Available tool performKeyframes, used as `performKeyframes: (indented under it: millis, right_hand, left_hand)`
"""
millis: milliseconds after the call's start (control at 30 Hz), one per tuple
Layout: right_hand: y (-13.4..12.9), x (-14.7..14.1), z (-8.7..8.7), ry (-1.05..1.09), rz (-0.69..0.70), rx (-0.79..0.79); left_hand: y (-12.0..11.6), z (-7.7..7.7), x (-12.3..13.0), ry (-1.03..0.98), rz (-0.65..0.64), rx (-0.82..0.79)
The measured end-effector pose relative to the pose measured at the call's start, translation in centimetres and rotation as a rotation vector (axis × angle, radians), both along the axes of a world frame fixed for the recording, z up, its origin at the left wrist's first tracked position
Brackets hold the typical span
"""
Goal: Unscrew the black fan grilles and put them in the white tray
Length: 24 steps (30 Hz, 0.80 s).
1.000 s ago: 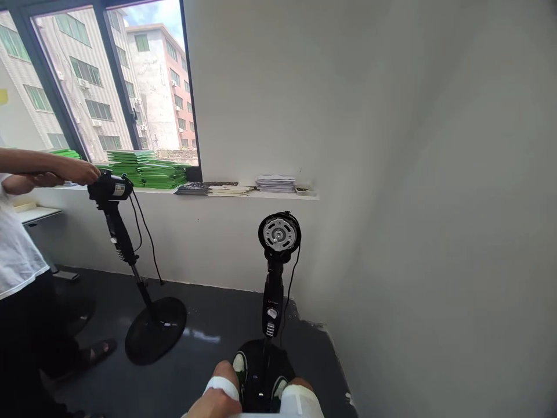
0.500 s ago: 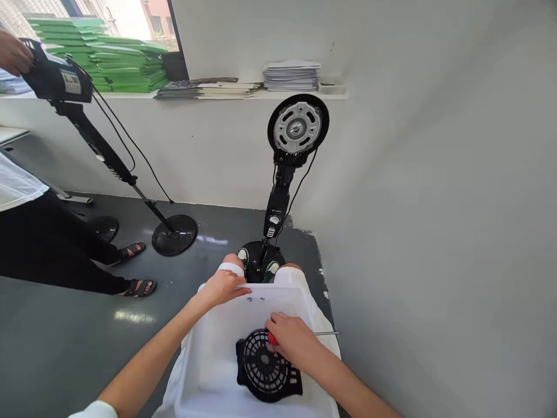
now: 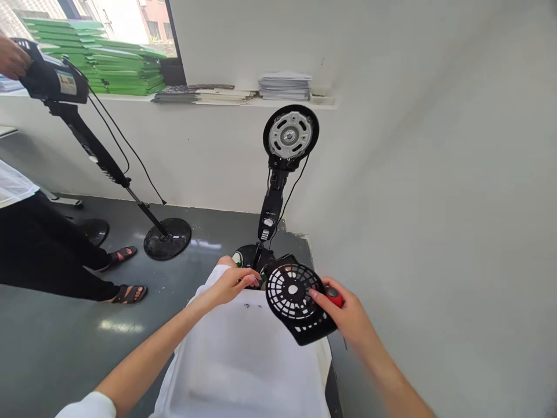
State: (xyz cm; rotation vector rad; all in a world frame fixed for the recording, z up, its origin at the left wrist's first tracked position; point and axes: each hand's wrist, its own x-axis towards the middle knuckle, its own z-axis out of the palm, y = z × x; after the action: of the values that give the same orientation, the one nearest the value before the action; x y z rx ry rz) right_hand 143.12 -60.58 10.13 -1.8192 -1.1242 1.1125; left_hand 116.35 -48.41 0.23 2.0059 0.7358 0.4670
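Note:
My right hand [image 3: 343, 307] grips a black fan motor cover [image 3: 300, 325] with a round slotted grille, raised over the right far part of the white tray [image 3: 243, 377]. The same hand also holds a screwdriver [image 3: 333, 296] by its red handle; part of its shaft shows below the hand. Just left of the cover, my left hand [image 3: 235, 284] reaches over the tray's far rim, fingers stretched out and nothing seen in them. Small dark pieces, perhaps screws, lie inside the tray near that rim. Ahead stands a black pedestal fan [image 3: 290, 136] with its grey motor plate exposed.
The tray rests on my lap. To the left, another person's hand [image 3: 13, 58] holds the head of a second black pedestal fan [image 3: 65, 84], whose round base [image 3: 167, 247] stands on the floor. Paper stacks [image 3: 285, 87] and green folders [image 3: 126, 64] lie along the windowsill. A wall rises at right.
My right hand has picked up the motor cover from the tray and raised it forward, still holding the screwdriver. My left hand has shifted slightly from the tray's rim toward the cover.

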Motion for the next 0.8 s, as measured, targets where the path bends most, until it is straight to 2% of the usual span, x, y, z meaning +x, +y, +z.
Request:
performKeyframes:
  millis: [67, 133, 200, 233, 267, 300, 367, 433, 467, 533, 600, 667, 800]
  right_hand:
    - [0.5, -0.7, -0.3, 0.066, 0.013, -0.018]
    - [1.0, -1.5, -0.6, 0.078, 0.023, -0.013]
    - [1.5, -1.8, -0.4, 0.036, 0.038, 0.025]
    - [1.8, -1.8, -0.1, 0.000, 0.050, 0.058]
    - [2.0, -1.6, 0.2, -0.046, 0.056, 0.102]
    - [2.1, -1.3, 0.7, -0.097, 0.046, 0.156]
    - [2.1, -0.4, 1.7, -0.158, -0.023, 0.250]
    - [1.9, 0.3, 2.4, -0.115, -0.096, 0.278]
    - [1.8, 0.4, 2.5, -0.063, -0.104, 0.270]
    - [1.7, 0.0, 2.8, 0.049, -0.048, 0.262]
    - [1.7, -1.2, 3.1, 0.117, -0.012, 0.291]
    - [1.8, -2.5, 4.0, 0.143, -0.038, 0.314]
    - [2.0, -4.1, 6.7, 0.144, -0.042, 0.270]
  left_hand:
    - [-0.9, 1.0, 1.0, -0.293, 0.013, -0.336]
    - [-2.0, 2.1, 1.8, -0.453, 0.016, -0.561]
    - [-2.9, 3.2, 2.1, -0.476, 0.038, -0.634]
    - [-3.2, 3.7, 2.1, -0.468, 0.066, -0.601]
    - [-3.3, 4.3, 1.9, -0.461, 0.095, -0.514]
    - [-3.4, 4.8, 1.6, -0.463, 0.119, -0.362]
    - [-3.2, 5.9, 0.8, -0.490, 0.123, 0.096]
    - [-2.7, 7.1, 0.2, -0.512, 0.090, 0.562]
    - [-2.5, 7.7, 0.0, -0.502, 0.081, 0.744]
    - [-1.9, 8.8, 0.1, -0.421, 0.082, 0.996]
    - [-1.5, 9.9, 0.5, -0.338, 0.067, 1.148]
    - [-1.1, 10.6, 0.9, -0.307, 0.050, 1.216]
    - [-1.1, 11.1, 0.9, -0.338, 0.076, 1.133]
